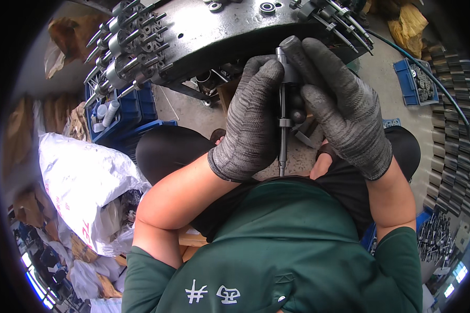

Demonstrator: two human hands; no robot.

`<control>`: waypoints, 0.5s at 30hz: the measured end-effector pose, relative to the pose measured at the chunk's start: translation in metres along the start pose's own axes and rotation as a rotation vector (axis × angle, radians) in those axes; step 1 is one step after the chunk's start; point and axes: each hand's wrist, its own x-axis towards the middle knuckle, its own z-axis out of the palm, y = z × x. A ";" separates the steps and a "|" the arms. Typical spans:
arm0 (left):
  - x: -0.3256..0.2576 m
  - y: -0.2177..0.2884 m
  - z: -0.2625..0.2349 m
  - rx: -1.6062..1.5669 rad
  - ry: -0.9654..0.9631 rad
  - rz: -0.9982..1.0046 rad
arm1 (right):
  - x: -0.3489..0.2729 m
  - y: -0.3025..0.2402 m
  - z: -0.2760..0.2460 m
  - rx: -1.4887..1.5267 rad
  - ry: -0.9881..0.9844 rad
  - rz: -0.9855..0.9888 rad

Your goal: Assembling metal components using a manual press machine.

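Between my two grey-gloved hands stands a slim steel shaft [283,133] with a thicker collar near its upper end and a smaller ring lower down. My left hand [245,122] is closed against its left side, thumb near the top collar. My right hand [347,112] curls in from the right, with its fingertips at the shaft's upper end. A dark round knob [297,116] shows just right of the shaft; what it belongs to is hidden. The shaft's lower part hangs bare, pointing toward my lap.
A steel workbench [203,39] lies ahead, a bearing [267,8] on top. Shafts with cylinders [121,44] crowd its left end; more shafts [337,23] lie right. A white sack [83,182] sits left. At right are a blue bin [405,83], a hose [428,65] and stacked metal pieces [451,141].
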 end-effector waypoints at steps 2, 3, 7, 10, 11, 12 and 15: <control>0.001 0.005 0.005 0.054 -0.054 0.039 | -0.004 0.010 0.005 0.241 0.115 -0.091; 0.000 0.007 0.003 -0.032 -0.104 0.006 | -0.003 0.003 0.001 0.244 0.116 -0.089; -0.001 0.018 0.002 -0.240 -0.247 -0.099 | 0.000 0.001 -0.014 1.158 0.025 0.407; 0.003 0.015 -0.003 -0.272 -0.333 -0.161 | 0.001 0.002 -0.020 1.367 0.106 0.316; 0.003 0.015 -0.002 -0.274 -0.334 -0.160 | 0.000 -0.005 -0.022 1.365 0.105 0.316; 0.001 0.014 -0.001 -0.296 -0.312 -0.167 | -0.001 -0.013 -0.022 1.119 0.212 0.251; -0.001 0.018 0.001 -0.316 -0.292 -0.172 | -0.010 -0.020 -0.034 0.687 0.266 0.103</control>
